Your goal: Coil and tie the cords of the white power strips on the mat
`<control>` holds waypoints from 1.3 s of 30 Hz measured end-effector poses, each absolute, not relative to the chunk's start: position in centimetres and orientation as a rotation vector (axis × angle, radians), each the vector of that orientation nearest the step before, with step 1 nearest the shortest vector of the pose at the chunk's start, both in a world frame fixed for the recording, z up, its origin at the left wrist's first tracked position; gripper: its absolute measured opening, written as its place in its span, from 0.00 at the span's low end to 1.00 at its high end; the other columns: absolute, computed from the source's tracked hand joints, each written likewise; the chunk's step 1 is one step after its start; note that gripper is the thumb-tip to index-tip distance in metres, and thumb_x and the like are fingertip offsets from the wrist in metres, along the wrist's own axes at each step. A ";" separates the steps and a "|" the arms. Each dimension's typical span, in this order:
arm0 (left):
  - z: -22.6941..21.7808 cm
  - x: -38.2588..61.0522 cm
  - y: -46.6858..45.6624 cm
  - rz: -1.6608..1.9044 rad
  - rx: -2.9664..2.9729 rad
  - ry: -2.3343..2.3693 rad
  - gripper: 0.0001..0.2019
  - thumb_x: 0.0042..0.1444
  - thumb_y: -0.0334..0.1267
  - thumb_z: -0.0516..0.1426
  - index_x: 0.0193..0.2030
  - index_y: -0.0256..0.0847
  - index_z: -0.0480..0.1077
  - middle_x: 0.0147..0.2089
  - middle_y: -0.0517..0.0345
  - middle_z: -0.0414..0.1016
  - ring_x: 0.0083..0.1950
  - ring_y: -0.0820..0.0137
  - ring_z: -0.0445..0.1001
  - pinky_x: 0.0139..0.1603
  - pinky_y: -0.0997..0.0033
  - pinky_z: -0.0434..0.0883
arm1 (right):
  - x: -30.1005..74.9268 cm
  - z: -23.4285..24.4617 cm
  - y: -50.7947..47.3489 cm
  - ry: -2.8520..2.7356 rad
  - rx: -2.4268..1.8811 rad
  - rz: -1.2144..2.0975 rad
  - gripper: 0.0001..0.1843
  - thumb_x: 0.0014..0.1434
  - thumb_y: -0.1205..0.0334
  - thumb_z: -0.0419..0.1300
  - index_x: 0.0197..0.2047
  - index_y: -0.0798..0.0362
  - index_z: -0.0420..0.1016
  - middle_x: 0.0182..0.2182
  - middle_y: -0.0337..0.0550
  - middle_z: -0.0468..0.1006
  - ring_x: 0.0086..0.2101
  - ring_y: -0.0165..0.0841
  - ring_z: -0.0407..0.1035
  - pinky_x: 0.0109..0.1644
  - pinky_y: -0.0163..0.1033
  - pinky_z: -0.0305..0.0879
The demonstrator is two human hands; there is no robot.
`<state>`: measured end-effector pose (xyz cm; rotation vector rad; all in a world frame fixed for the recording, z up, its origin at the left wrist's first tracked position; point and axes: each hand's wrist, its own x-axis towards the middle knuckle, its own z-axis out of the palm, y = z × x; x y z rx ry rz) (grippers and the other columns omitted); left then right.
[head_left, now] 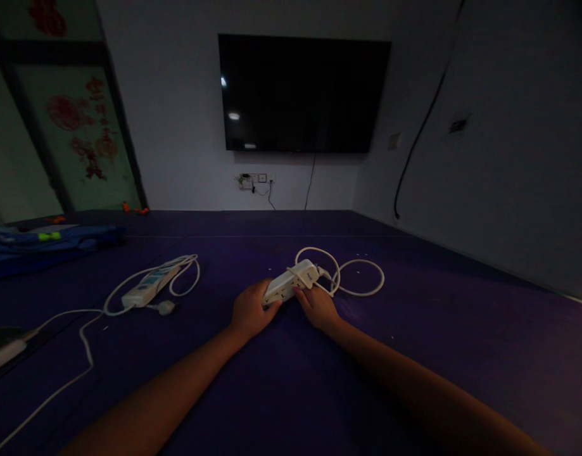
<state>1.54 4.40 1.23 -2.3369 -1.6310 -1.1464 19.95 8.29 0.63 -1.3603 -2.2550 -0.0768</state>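
A white power strip [287, 286] is tilted up between my two hands, its row of sockets facing me. My left hand [253, 309] grips its left end, thumb along the front edge. My right hand [318, 306] is closed at the lower right end, with some fingers hidden behind the strip. Part of the strip's white cord [361, 294] crosses its right end, and the rest loops out to the right over the purple surface. To the left lies a second white power strip [151, 286] with its cord coiled on top and its plug [166, 308] beside it.
The purple surface [281, 392] reaches back to a wall with a dark television [304, 95]. Blue cloth [57, 244] lies at the left. A third white strip-like object [4, 356] sits at the left edge, with a cable [57, 400] nearby. A black cable [426, 120] hangs down the right wall.
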 end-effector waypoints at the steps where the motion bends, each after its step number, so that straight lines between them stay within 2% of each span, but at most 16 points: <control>1: 1.2 1.5 4.4 -1.145 -2.337 -1.631 0.21 0.50 0.45 0.55 0.51 0.44 0.61 0.47 0.54 0.72 0.46 0.63 0.70 0.47 0.63 0.67 | 20.0 0.6 8.3 -2.254 -1.356 -0.078 0.25 0.65 0.54 0.36 0.42 0.57 0.71 0.39 0.50 0.76 0.41 0.37 0.69 0.43 0.36 0.60; 39: 1.1 1.5 4.5 -1.124 -2.345 -1.623 0.19 0.52 0.44 0.54 0.50 0.44 0.62 0.47 0.54 0.72 0.45 0.64 0.72 0.45 0.65 0.68 | 19.9 0.8 8.1 -2.257 -1.331 -0.098 0.26 0.65 0.54 0.35 0.40 0.57 0.72 0.37 0.50 0.76 0.40 0.36 0.70 0.42 0.35 0.61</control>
